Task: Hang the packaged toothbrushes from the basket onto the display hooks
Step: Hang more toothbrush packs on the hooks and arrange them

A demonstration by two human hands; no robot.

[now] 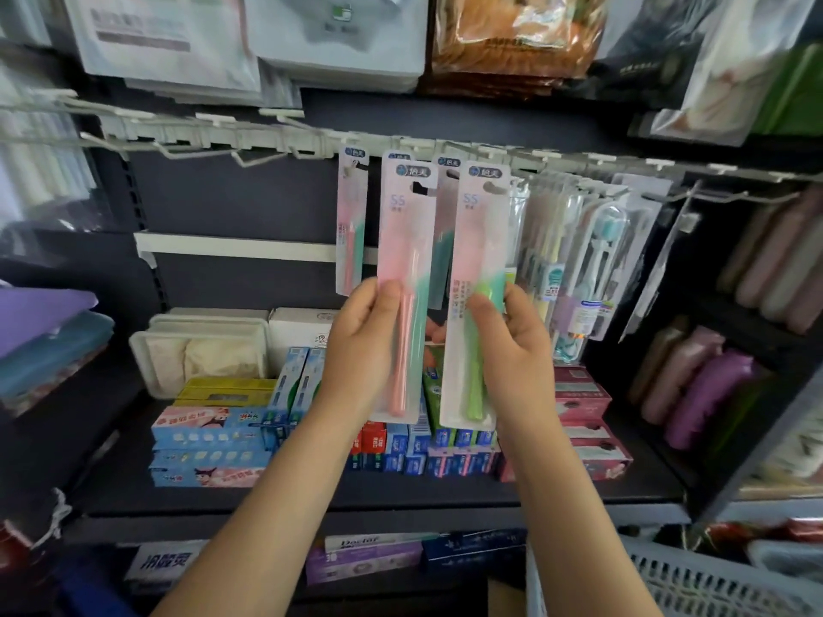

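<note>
— What is being held by the left hand (363, 345)?
— A pack with a pink toothbrush (404, 287) is being gripped near its middle, thumb on the front, and is being kept upright in front of the hook rail (267, 138).
— And by the right hand (512, 345)?
— A pack with a green toothbrush (478, 296) is being pinched the same way, just beside the first.
— Where is the basket (712, 581)?
— Its white rim is being shown at the near right. Boxes of toothpaste (213, 443) are being displayed on the shelf behind the hands, and more toothbrush packs (574, 242) are hanging to the right.
</note>
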